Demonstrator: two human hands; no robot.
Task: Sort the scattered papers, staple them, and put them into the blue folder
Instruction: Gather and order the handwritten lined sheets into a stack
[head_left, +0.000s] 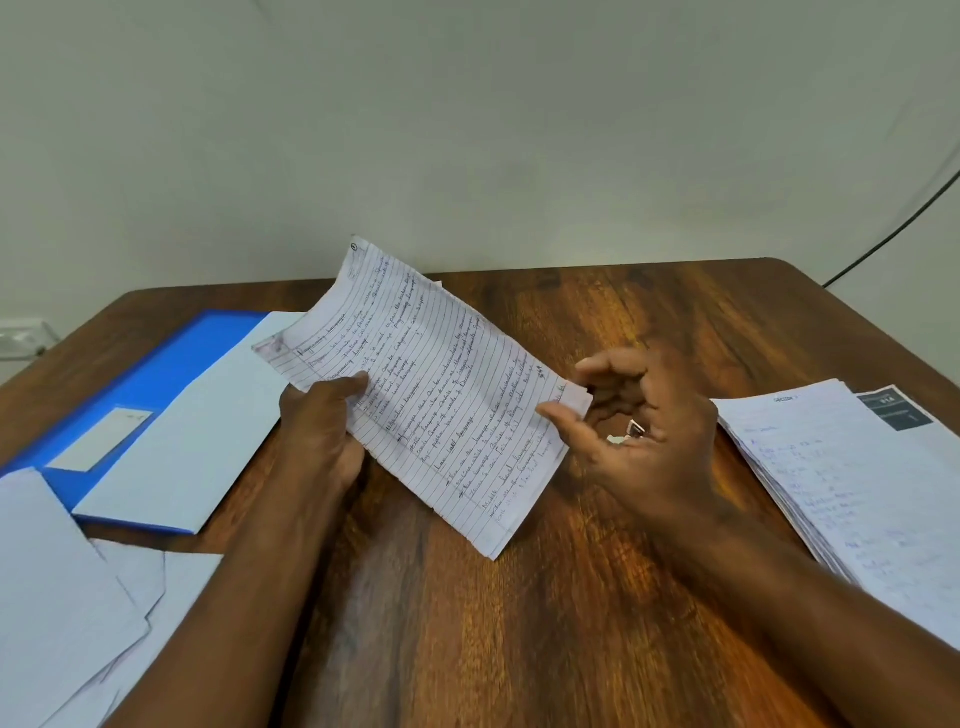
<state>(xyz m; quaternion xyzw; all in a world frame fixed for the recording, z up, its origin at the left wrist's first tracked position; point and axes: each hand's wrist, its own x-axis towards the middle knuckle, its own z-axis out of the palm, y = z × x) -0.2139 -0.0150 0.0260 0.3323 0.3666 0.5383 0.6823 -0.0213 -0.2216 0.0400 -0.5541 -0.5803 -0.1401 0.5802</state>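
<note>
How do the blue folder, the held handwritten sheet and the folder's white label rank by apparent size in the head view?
1. blue folder, partly covered by papers
2. handwritten sheet, nearer the camera, so the order is unsure
3. white label

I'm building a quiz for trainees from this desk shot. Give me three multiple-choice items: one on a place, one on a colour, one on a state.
1. Where does the thick paper stack lie?
A. on the table's right side
B. inside the folder
C. under the left hand

2. What colour is the folder?
A. red
B. blue
C. green

3. How is the lined sheet held?
A. flat on the table
B. raised in both hands
C. tucked in the folder

Answers:
1 A: the paper stack rests on the table, right of the hands.
2 B: the folder shows blue.
3 B: the left hand grips the lined sheet at one edge, and the right hand pinches the other.
</note>
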